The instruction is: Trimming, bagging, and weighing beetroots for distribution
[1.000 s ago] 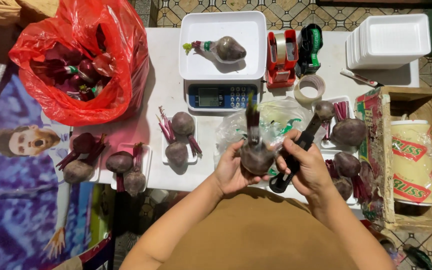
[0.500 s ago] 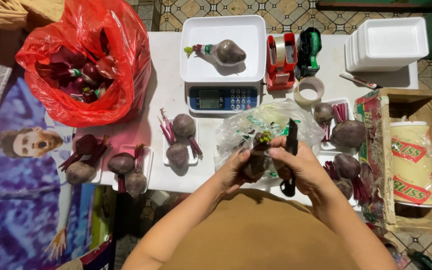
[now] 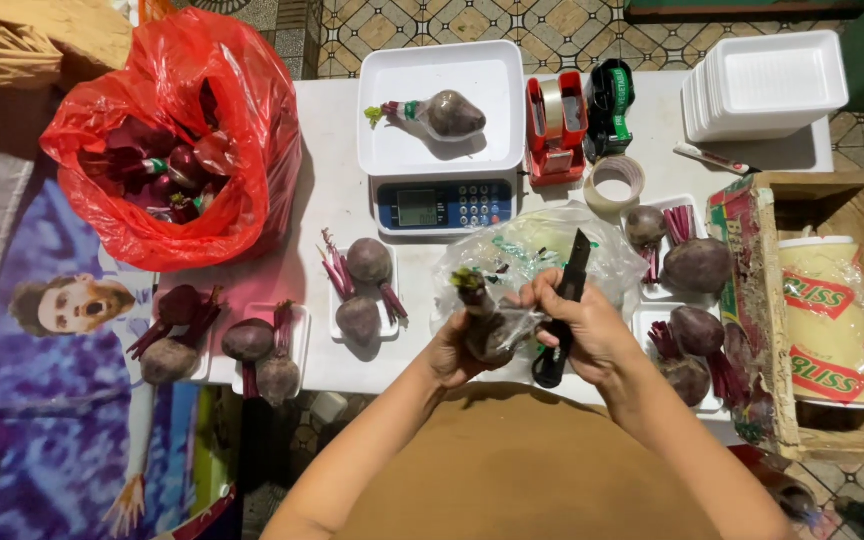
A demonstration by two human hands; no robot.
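White worktop (image 3: 337, 190) carries everything. Top left, big red plastic bag (image 3: 167, 140) stuffed with beetroots, mouth open. Right edge, wooden crate (image 3: 837, 320) with a yellow wrapped roll (image 3: 827, 320) inside. Top right, stack of white foam trays (image 3: 767, 85). Top centre, digital scale (image 3: 442, 125) with a white pan, one wrapped beetroot (image 3: 447, 115) lying on it. Just right of the scale: red tape dispenser (image 3: 557, 125), green-and-black dispenser (image 3: 612, 105), loose tape roll (image 3: 617, 180) below them. Crumpled clear plastic bags (image 3: 532, 250) lie in the centre, behind my hands. Small foam trays with trimmed beetroots: pair in the middle (image 3: 364, 290), two more sets at the left front edge (image 3: 222, 345), more at right (image 3: 687, 265) near the crate.

My left hand (image 3: 452, 350) is at the front edge of the worktop, fingers clamped around a beetroot (image 3: 490, 330), held in the air, stalk stub tilted up-left with a green tip. My right hand (image 3: 582, 325) is just beside it, fingers closed around the black handle of a knife (image 3: 562, 305), blade pointing up and away from me. Right thumb reaches toward the beetroot; can't tell if the blade touches it.
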